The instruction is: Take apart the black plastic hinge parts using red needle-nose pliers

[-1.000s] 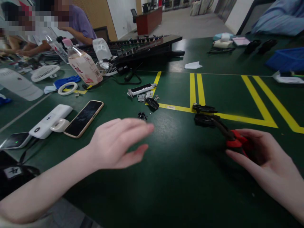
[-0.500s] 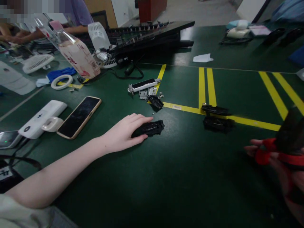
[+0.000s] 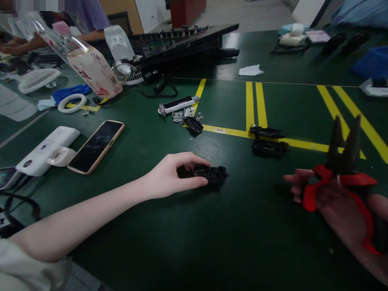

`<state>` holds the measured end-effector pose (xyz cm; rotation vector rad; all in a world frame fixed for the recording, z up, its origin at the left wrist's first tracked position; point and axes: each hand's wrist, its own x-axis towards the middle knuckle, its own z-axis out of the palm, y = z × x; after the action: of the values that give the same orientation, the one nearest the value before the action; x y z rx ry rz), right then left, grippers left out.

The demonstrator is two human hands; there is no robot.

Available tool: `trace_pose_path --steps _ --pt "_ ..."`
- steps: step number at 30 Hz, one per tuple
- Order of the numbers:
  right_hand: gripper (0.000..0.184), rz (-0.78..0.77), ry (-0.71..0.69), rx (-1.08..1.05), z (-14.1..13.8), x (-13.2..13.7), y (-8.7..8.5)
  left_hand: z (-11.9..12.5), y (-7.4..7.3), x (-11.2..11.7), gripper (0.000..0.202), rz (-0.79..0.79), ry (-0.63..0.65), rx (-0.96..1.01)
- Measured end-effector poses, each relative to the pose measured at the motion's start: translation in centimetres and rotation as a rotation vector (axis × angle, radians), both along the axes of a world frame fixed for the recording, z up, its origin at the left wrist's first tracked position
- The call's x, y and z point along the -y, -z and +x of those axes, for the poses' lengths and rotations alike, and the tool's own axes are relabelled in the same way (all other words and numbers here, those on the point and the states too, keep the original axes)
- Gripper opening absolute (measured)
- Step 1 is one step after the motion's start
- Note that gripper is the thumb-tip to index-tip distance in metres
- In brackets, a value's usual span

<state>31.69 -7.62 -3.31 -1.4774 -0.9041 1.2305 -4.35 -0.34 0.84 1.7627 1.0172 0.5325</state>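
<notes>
My left hand (image 3: 178,176) grips a small black plastic part (image 3: 214,173) at its left end, thumb on the near side and fingers on the far side. At the right, my right hand (image 3: 339,214) holds pliers (image 3: 338,173) with red handles; their dark jaws are spread and point away from me. Between the hands and farther back, two black plastic pieces (image 3: 268,141) lie by the yellow tape. Another black piece (image 3: 193,124) sits beside small metal brackets (image 3: 183,114), several rings (image 3: 200,117) and a white-and-black bar (image 3: 178,105).
On the left are a phone (image 3: 96,146), a white power bank (image 3: 47,150), a tape roll (image 3: 72,103) and a leaning bottle (image 3: 93,72). A dark tilted rack (image 3: 188,44) stands at the back. Another person's arm (image 3: 91,35) shows at upper left. Yellow tape (image 3: 312,146) marks the green table.
My left hand has moved right with the black part and now pinches it. The pliers have come farther into view at the right, jaws apart. The view has shifted slightly.
</notes>
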Motion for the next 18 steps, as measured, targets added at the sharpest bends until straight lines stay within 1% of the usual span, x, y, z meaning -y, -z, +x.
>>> trace_pose_path --steps 2,4,6,9,13,15,18 --pt "0.054 -0.069 -0.012 0.028 -0.1 -0.2 -0.7 0.7 -0.1 0.4 0.032 -0.206 -0.082 0.151" --pt "0.057 -0.134 -0.063 0.089 -0.3 -0.4 -1.4 1.4 0.0 0.6 0.032 -0.373 -0.135 0.302" --pt "0.058 -0.17 -0.092 0.145 -0.5 -0.5 -2.0 1.8 0.3 0.8 0.033 -0.472 -0.115 0.393" --pt "0.056 -0.183 -0.051 0.139 -1.1 -0.3 -2.4 2.0 0.8 0.8 0.033 -0.528 -0.01 0.463" --pt "0.047 -0.148 0.084 0.002 -1.2 -0.2 -1.9 1.9 1.0 0.5 0.034 -0.572 0.075 0.552" --pt "0.046 -0.15 0.091 -0.085 -1.0 -0.3 -1.6 2.2 0.7 0.4 0.034 -0.613 0.095 0.589" --pt "0.047 -0.164 0.03 -0.135 -0.6 -0.6 -1.4 2.8 0.2 0.2 0.036 -0.633 0.099 0.599"
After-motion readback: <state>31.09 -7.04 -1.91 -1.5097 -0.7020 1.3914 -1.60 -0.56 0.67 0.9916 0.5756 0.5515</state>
